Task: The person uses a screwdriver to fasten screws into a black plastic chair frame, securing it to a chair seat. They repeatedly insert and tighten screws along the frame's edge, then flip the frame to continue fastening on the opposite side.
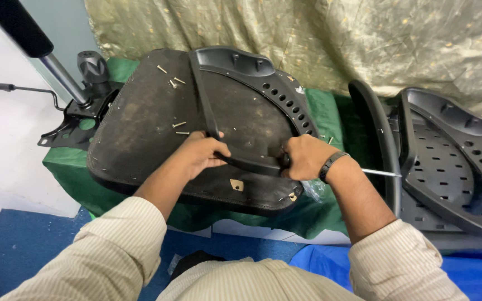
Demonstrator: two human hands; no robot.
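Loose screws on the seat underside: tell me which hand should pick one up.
Left, probably. The left hand grips the black plastic armrest right beside the loose screws; the right hand sits farther away.

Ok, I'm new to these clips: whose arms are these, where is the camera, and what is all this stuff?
The camera sits on a person's head and looks down, so both arms are the wearer's own. The left hand and the right hand grip a curved black plastic armrest bracket lying across an upturned black office-chair seat. Loose metal screws lie on the seat. It rests on a green cloth-covered table. To the right stands a black slotted plastic chair back; at the left, a black metal chair mechanism.
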